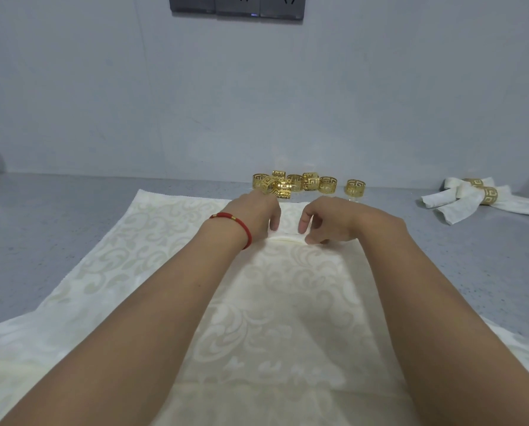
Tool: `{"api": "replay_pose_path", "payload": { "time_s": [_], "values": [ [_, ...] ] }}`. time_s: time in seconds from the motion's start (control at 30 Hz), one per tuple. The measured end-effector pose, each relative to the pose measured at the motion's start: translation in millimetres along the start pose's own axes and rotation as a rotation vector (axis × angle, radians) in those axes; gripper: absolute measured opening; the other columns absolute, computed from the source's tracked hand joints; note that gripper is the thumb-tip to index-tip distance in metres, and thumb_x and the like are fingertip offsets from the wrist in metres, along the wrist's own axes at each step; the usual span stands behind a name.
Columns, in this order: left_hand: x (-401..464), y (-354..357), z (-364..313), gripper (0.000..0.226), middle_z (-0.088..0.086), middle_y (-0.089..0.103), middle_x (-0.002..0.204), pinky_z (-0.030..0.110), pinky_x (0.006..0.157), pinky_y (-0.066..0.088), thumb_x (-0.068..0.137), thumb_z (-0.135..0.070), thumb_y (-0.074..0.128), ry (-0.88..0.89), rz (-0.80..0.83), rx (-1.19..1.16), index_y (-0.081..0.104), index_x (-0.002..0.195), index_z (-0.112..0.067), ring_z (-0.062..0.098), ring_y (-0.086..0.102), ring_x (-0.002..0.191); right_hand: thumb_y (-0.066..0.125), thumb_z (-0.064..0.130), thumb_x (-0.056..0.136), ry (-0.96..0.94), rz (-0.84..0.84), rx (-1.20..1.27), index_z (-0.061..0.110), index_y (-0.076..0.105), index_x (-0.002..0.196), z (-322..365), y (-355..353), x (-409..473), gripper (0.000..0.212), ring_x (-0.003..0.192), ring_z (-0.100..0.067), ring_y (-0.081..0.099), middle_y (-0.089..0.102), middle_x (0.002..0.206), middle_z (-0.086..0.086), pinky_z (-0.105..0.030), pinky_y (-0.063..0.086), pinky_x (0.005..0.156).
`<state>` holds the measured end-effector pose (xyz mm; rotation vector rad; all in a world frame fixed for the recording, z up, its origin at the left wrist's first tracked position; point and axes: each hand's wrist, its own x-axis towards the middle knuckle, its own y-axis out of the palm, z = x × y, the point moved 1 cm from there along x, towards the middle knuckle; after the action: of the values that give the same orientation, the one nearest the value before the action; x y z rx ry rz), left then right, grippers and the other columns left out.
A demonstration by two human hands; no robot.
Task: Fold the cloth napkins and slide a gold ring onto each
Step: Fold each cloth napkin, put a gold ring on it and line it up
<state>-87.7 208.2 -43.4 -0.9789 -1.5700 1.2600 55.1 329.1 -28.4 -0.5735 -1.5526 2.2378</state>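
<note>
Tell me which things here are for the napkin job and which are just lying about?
For the job:
cream patterned cloth napkin, under both hands
cluster of gold cut-out metal rings
two finished ringed napkins, far right
left hand
right hand

Just there:
grey wall sockets
red cord bracelet
grey speckled table

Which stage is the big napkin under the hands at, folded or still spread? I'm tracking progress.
Partly folded: the napkin lies mostly flat on the table, with a folded-over edge under the left hand and right hand. No ring on it.
</note>
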Motion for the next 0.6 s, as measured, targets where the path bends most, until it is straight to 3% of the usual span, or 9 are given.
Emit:
{"api": "replay_pose_path", "payload": {
  "time_s": [0.07,0.23,0.43,0.53,0.6],
  "values": [
    [1,5,4,0.024,0.006,0.064,0.107,0.033,0.084,0.054,0.087,-0.006,0.065,-0.019,0.032,-0.008,0.073,0.103,-0.021,0.026,0.065,0.095,0.076,0.024,0.090,0.013,0.009,-0.028,0.025,0.071,0.103,-3,2,-1,0.014,0.077,-0.009,0.061,0.065,0.085,0.011,-0.022,0.043,0.064],
    [-6,7,3,0.020,0.005,0.064,0.111,0.036,0.078,0.051,0.091,-0.008,0.059,-0.029,0.007,0.072,0.071,0.103,-0.019,0.028,0.064,0.097,0.075,0.025,0.090,0.022,-0.012,-0.072,0.022,0.069,0.099,-2,0,-3,0.011,0.082,-0.008,0.060,0.063,0.089,0.014,-0.019,0.045,0.065],
    [-27,8,-4,0.023,0.003,0.061,0.112,0.033,0.074,0.036,0.090,-0.003,0.052,0.072,-0.088,0.235,0.056,0.108,-0.017,0.027,0.058,0.103,0.070,0.014,0.085,0.014,-0.098,-0.047,0.027,0.066,0.093,1,15,-6,0.016,0.088,-0.015,0.061,0.061,0.093,0.010,-0.029,0.052,0.077],
    [-38,4,-5,0.030,0.001,0.059,0.111,0.035,0.080,0.037,0.087,0.001,0.050,0.156,-0.118,0.263,0.056,0.109,-0.019,0.026,0.057,0.103,0.064,0.009,0.085,-0.058,-0.215,-0.136,0.028,0.063,0.092,-1,22,-21,0.020,0.085,-0.014,0.056,0.055,0.085,0.014,-0.028,0.041,0.068],
    [-44,4,-3,0.030,-0.002,0.059,0.108,0.032,0.079,0.036,0.087,0.000,0.049,0.202,-0.115,0.234,0.059,0.106,-0.021,0.023,0.057,0.102,0.059,0.004,0.086,-0.142,-0.276,-0.295,0.029,0.061,0.098,-1,29,-35,0.028,0.088,-0.015,0.053,0.053,0.090,0.013,-0.031,0.033,0.071]
  ]
}}
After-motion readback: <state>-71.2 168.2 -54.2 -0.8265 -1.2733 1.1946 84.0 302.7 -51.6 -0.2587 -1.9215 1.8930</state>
